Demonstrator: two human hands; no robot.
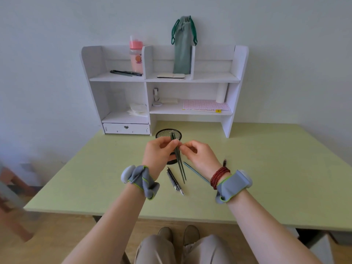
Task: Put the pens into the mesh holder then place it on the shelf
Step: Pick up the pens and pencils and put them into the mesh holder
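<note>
Fingertips (pixel 176 143) of your left hand (pixel 159 152) pinch two dark green pens (pixel 179 161) near their upper ends; your right hand (pixel 200 156) has its fingertips closed on the same pair from the other side. Both hands grip the pens — neither is free.

Pens hang tilted, tips toward you, upper ends over the near rim of the mesh holder (pixel 168 134). Holder stands upright on the table (pixel 266 168), just behind your hands, mostly hidden by the left one.

For this step, I'd say:
- Square the two pens together first, so they go in as one bundle.
- Swing them closer to vertical over the opening before you let go — at this tilt an end may catch the rim or tip the holder.
- Drop them low, not from height; the holder looks light.

Left on the table: a black pen (pixel 174 180) near you between your wrists, a thin teal pencil (pixel 196 173) to its right, partly under your right wrist, and a small dark item (pixel 224 162) further right — cannot tell what it is.

Shelf (pixel 162 79) is at the far side against the wall. Top level holds pens, a pink bottle (pixel 136 58), a flat case and a green pouch (pixel 182 46); the top right bay (pixel 213 75) looks free, probably the easiest landing spot. Lower right level is covered by a sticker sheet (pixel 205 106) and a white roll — tighter headroom there.
</note>
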